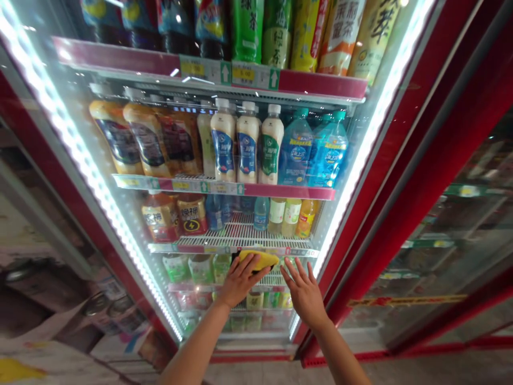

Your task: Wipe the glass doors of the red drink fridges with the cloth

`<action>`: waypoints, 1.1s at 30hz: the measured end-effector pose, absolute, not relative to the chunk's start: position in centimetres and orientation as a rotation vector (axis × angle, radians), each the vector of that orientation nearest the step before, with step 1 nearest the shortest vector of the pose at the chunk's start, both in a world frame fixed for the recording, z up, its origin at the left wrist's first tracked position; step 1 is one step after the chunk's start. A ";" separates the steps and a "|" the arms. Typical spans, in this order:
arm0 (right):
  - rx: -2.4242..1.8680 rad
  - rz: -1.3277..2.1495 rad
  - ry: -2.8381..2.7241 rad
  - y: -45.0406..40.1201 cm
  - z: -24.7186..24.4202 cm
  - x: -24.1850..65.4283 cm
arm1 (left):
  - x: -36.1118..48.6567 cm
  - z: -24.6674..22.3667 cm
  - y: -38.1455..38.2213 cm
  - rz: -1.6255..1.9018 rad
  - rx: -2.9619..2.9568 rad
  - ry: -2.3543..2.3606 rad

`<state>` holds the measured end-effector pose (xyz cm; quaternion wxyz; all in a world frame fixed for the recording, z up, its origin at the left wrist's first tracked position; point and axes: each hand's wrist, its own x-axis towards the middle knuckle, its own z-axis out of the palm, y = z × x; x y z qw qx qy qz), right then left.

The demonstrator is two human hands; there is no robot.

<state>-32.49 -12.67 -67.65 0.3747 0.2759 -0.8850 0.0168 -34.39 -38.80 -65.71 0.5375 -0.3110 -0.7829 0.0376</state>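
A tall lit drinks cooler (pixel 380 214) with a red frame takes up most of the view, a bright light strip (pixel 74 141) running down its left side and another light strip (pixel 368 141) down its right. Inside, bottles stand on several shelves. The top shelf (pixel 316 84) carries dark drinks at the left and green, yellow and orange-labelled ones towards the right. On the next shelf (pixel 288 191) down are large amber bottles (pixel 146 139), 3 white-capped bottles (pixel 247 144), 2 with blue labels and 1 with green, and big blue bottles (pixel 331 152) with turquoise caps. Below that, the wire shelf (pixel 248 232) has red-brown bottles (pixel 192 214) at its left and smaller ones at its right, 1 of them an orange bottle (pixel 306 219). Both bare arms reach up from below. The right hand (pixel 306 294) is open, its fingers spread and pointing up, with nothing in its grasp. The left hand (pixel 239 280) lies flat and open over a folded yellow cloth (pixel 260 260), fingers stretched across its lower part. The cloth sits at the cooler's front, just under the wire shelf's edge, with something dark showing at its left end.
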 end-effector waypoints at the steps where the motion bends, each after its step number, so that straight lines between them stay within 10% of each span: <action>1: 0.721 0.047 -2.259 -12.0 -67.7 -32.6 | -33.9 -66.6 -39.5 0.077 -0.708 -1.887; 33: 0.785 0.115 -2.263 -0.6 -67.1 -33.7 | -36.9 -64.4 -27.5 0.193 -0.793 -1.835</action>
